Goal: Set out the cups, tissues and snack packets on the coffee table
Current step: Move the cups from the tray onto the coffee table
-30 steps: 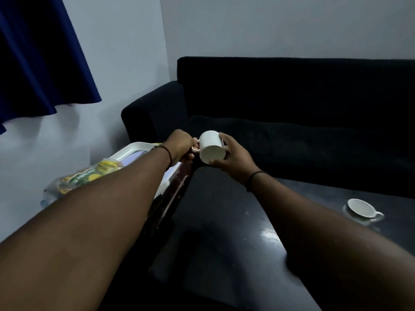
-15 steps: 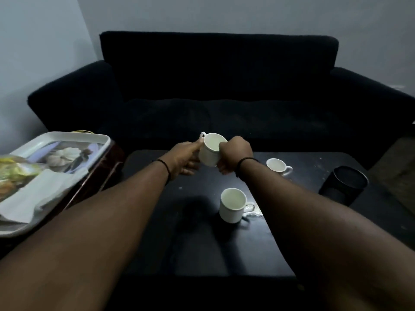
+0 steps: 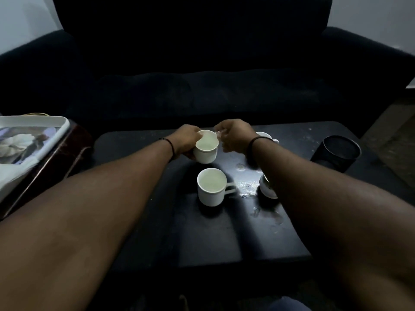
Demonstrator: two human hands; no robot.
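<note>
A white cup (image 3: 206,147) is held upright just above the black coffee table (image 3: 224,232), near its far middle. My left hand (image 3: 187,140) wraps the cup's left side. My right hand (image 3: 233,135) pinches its handle on the right. A second white cup (image 3: 212,186) stands on the table just in front of it, handle to the right. A third cup (image 3: 265,135) shows behind my right wrist. A fourth cup (image 3: 266,189) is partly hidden under my right forearm.
A white tray (image 3: 45,122) with a picture base and a white tissue (image 3: 15,171) sits on a brown stand at the left. A black mesh bin (image 3: 336,153) stands at the table's right. A dark sofa (image 3: 202,63) runs behind. Wet spots lie near the cups.
The view has swung right from the tray to the table. Both hands carried the cup over the table and lowered it close to the surface, behind the standing cup.
</note>
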